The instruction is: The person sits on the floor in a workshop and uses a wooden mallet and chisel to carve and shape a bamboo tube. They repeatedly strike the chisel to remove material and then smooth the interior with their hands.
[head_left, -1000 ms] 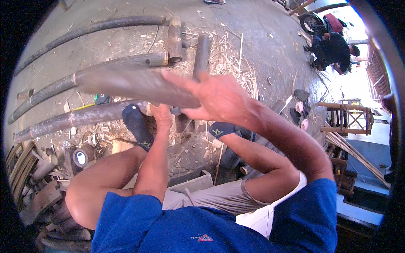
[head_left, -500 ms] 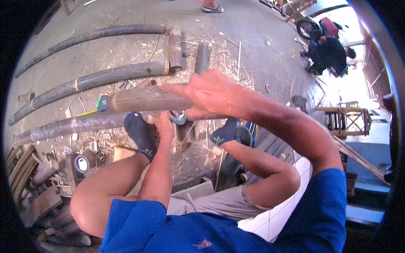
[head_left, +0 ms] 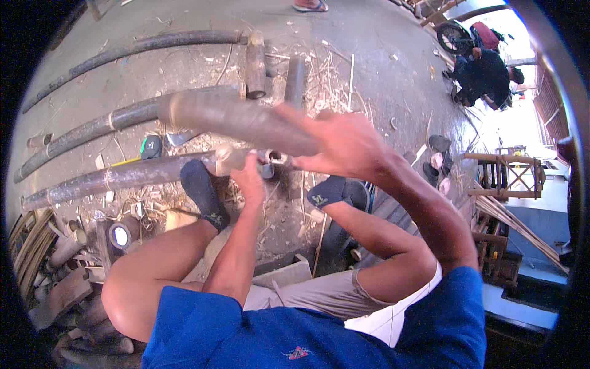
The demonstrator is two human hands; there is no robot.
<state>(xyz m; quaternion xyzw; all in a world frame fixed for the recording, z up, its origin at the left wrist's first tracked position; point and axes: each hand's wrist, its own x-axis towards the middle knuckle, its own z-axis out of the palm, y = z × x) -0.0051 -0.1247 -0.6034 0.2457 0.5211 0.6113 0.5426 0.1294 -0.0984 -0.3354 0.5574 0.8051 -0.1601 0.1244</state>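
Observation:
My right hand (head_left: 350,144) is wrapped round the near end of a thick bamboo length (head_left: 239,123), which is raised and smeared by motion. Below it, my left hand (head_left: 249,178) is closed at the right end of a dark bamboo pole (head_left: 138,176) lying on the floor. What its fingers grip is too small and blurred to make out. A pale piece (head_left: 228,158) shows beside those fingers, and a hollow bamboo end (head_left: 276,157) is just to their right. My left foot, in a dark sock (head_left: 203,190), rests against the pole.
A tape measure (head_left: 151,147) with yellow tape out lies by the pole. Farther off are more bamboo poles (head_left: 141,46), short bamboo pieces (head_left: 255,64) and shavings (head_left: 326,86). Bamboo offcuts (head_left: 67,249) pile up at left. A person in dark clothes (head_left: 485,77) sits far right near a motorbike (head_left: 455,38).
My right hand has lifted the bamboo length up and away from the pole, with its left end rising most. My left hand has shifted slightly right and is less covered.

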